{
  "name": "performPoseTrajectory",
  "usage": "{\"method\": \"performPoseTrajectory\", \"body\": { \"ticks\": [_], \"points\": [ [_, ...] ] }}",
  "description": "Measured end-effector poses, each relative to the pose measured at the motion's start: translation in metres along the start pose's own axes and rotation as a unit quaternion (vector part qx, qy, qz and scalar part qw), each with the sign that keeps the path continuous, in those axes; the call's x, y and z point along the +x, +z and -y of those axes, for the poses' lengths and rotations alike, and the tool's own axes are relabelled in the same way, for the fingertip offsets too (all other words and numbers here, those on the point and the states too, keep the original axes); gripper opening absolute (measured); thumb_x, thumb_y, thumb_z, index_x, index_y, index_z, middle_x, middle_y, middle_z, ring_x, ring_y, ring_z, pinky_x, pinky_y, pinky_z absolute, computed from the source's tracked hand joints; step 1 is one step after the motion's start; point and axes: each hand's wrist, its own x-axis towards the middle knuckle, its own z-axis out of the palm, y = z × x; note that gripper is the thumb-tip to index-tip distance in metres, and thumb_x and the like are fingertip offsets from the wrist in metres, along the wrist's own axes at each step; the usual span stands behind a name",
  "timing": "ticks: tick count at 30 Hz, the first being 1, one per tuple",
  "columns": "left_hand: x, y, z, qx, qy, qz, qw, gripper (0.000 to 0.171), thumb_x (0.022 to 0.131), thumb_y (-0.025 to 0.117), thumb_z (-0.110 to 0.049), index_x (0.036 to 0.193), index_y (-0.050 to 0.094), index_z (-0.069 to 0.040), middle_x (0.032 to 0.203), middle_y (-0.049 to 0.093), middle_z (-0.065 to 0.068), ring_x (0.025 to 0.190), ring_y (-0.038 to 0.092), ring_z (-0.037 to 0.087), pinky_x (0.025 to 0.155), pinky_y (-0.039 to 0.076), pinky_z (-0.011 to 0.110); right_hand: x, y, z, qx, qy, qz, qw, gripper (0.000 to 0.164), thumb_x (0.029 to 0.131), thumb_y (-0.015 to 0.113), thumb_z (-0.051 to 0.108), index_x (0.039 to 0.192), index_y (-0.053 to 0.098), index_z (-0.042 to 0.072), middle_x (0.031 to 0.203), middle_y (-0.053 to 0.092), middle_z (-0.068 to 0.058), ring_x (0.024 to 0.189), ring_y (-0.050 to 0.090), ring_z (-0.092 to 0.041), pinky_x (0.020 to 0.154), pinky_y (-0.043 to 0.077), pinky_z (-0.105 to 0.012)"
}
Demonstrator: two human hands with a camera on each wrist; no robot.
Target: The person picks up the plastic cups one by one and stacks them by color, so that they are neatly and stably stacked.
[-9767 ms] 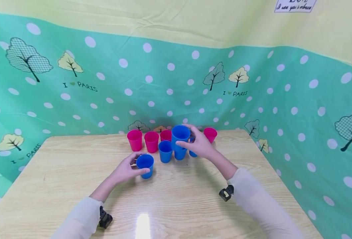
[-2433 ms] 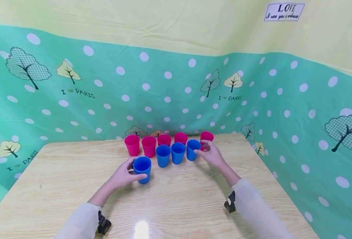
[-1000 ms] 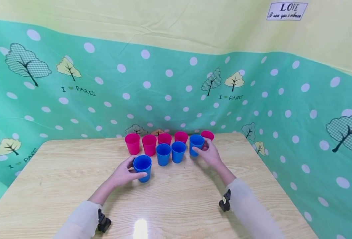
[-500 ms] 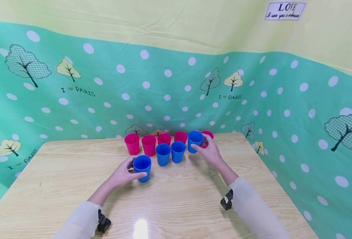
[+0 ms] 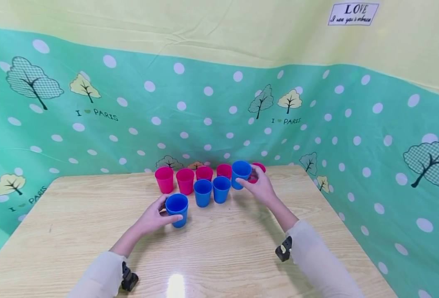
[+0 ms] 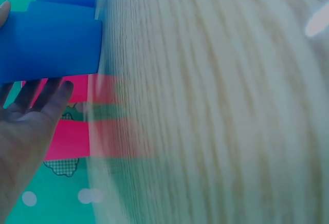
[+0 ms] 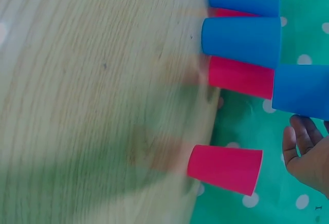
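Note:
My left hand (image 5: 154, 217) holds a blue cup (image 5: 177, 207) upright at the front of the group, thumb on its near side. A second rim line below the top suggests two nested cups. In the left wrist view that blue cup (image 6: 51, 47) stands on the table. My right hand (image 5: 261, 187) grips another blue cup (image 5: 238, 181), lifted off the table; in the right wrist view this cup (image 7: 303, 91) is raised higher than those beside it. Between the hands stand two blue cups (image 5: 202, 194) (image 5: 221, 191), mouths up.
Behind runs a row of several pink cups (image 5: 164, 181), upright near the back edge of the wooden table (image 5: 212, 256). The rightmost pink cup (image 7: 225, 170) stands apart, partly hidden by my right hand in the head view. A green dotted curtain (image 5: 137, 140) hangs behind and to the right.
My right hand has lifted the rightmost blue cup from the row, then shifted it slightly up and left. My left hand keeps its place; its cup showed a single rim in the oldest frame.

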Motion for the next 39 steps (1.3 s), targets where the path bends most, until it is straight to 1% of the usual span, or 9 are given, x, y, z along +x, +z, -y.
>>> {"method": "performPoseTrajectory", "body": {
  "ticks": [6,10,14,18,25,28,32,35,39],
  "points": [
    [-0.001,0.001,-0.001,-0.006,-0.005,0.002,1.0000,0.066,0.079,0.075,-0.028,0.133,0.041,-0.012,0.130,0.052,0.013,0.122,0.049,0.036,0.095,0.050,0.043,-0.003,0.002,0.010,-0.007,0.001,0.001,1.000,0.069,0.080,0.072,0.041,0.135,0.041,0.014,0.121,0.056,-0.009,0.112,0.054,-0.030,0.086,0.053,-0.037],
    [-0.002,0.000,-0.001,-0.004,-0.011,0.002,0.9999,0.068,0.079,0.074,-0.029,0.134,0.038,-0.012,0.133,0.050,0.013,0.126,0.046,0.038,0.098,0.047,0.048,-0.004,0.001,0.018,-0.004,0.000,-0.009,1.000,0.067,0.080,0.072,0.039,0.134,0.042,0.014,0.120,0.057,-0.009,0.110,0.055,-0.027,0.087,0.053,-0.037],
    [-0.003,-0.001,-0.001,-0.001,-0.012,0.001,0.9999,0.067,0.079,0.074,-0.029,0.134,0.038,-0.012,0.133,0.049,0.014,0.127,0.044,0.039,0.099,0.045,0.051,-0.004,0.000,0.023,0.002,-0.007,-0.012,1.000,0.068,0.080,0.072,0.040,0.134,0.042,0.014,0.121,0.057,-0.009,0.109,0.056,-0.026,0.088,0.053,-0.039],
    [-0.003,-0.002,-0.002,-0.005,-0.009,0.004,0.9999,0.066,0.079,0.074,-0.027,0.133,0.039,-0.012,0.132,0.050,0.014,0.127,0.045,0.039,0.099,0.045,0.051,-0.004,0.001,0.026,0.002,-0.010,-0.006,1.000,0.067,0.079,0.073,0.041,0.133,0.044,0.015,0.120,0.058,-0.008,0.108,0.057,-0.025,0.086,0.053,-0.037],
    [-0.002,-0.002,-0.001,-0.009,-0.015,0.010,0.9998,0.067,0.081,0.073,-0.028,0.134,0.037,-0.012,0.134,0.049,0.014,0.127,0.044,0.039,0.099,0.045,0.049,-0.005,0.009,0.039,0.017,-0.052,0.010,0.998,0.061,0.080,0.074,0.033,0.130,0.047,0.011,0.113,0.061,-0.010,0.100,0.059,-0.025,0.080,0.051,-0.031],
    [-0.001,-0.002,0.000,-0.007,-0.014,0.011,0.9998,0.066,0.080,0.073,-0.028,0.134,0.038,-0.011,0.133,0.049,0.014,0.127,0.045,0.039,0.100,0.045,0.049,-0.005,0.014,0.044,0.008,-0.054,0.012,0.998,0.060,0.079,0.074,0.036,0.129,0.048,0.014,0.109,0.062,-0.007,0.098,0.060,-0.023,0.077,0.050,-0.029],
    [0.000,-0.002,0.000,-0.004,-0.018,0.015,0.9997,0.066,0.080,0.074,-0.031,0.132,0.038,-0.011,0.131,0.050,0.014,0.126,0.045,0.039,0.100,0.044,0.050,-0.008,0.020,0.051,0.004,-0.050,0.023,0.998,0.061,0.078,0.074,0.040,0.128,0.048,0.018,0.109,0.062,-0.004,0.099,0.059,-0.021,0.075,0.049,-0.029],
    [0.000,-0.003,0.000,-0.003,-0.019,0.022,0.9996,0.067,0.080,0.074,-0.031,0.132,0.038,-0.012,0.131,0.050,0.014,0.127,0.044,0.039,0.100,0.044,0.051,-0.010,0.024,0.057,0.008,-0.056,0.035,0.998,0.060,0.078,0.074,0.039,0.129,0.048,0.018,0.108,0.060,-0.005,0.101,0.058,-0.025,0.073,0.050,-0.029],
    [0.001,-0.003,0.001,-0.008,-0.015,0.026,0.9995,0.066,0.080,0.074,-0.029,0.132,0.037,-0.010,0.131,0.049,0.015,0.126,0.044,0.040,0.100,0.044,0.051,-0.012,0.030,0.062,0.008,-0.067,0.045,0.997,0.062,0.079,0.074,0.038,0.130,0.047,0.018,0.107,0.060,-0.004,0.101,0.058,-0.026,0.072,0.050,-0.028]
  ]
}}
